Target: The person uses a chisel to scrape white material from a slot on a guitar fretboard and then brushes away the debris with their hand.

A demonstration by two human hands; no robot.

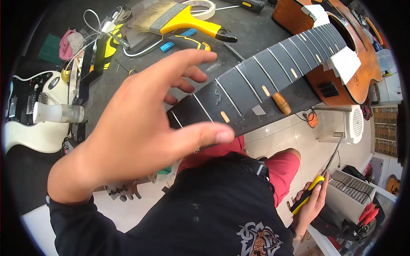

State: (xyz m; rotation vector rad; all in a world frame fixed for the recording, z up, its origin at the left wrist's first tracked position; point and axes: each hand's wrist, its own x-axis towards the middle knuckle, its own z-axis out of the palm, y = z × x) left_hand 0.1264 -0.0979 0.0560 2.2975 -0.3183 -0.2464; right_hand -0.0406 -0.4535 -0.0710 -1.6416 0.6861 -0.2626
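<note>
My left hand (136, 123) hovers over the fretboard (245, 83) of an acoustic guitar, fingers curved and thumb spread, holding nothing. Behind it the guitar neck's headstock end is partly hidden. Metal frets and pale oblong inlays run along the dark board, which has whitish smudges near the hand. My right hand (314, 200), low at the right and away from the guitar, is wrapped round the yellow-and-black handle of a file (316, 185). The file's long thin blade points up. A turned wooden handle (282, 103) lies at the fretboard's near edge.
White paper pieces (344, 65) cover parts of the guitar body (363, 83). On the dark bench (106, 85) are a wide yellow brush (183, 19), a masking tape roll (203, 9), cables and a blue-handled tool. A white electric guitar (36, 136) lies left; a white stool (353, 123) stands right.
</note>
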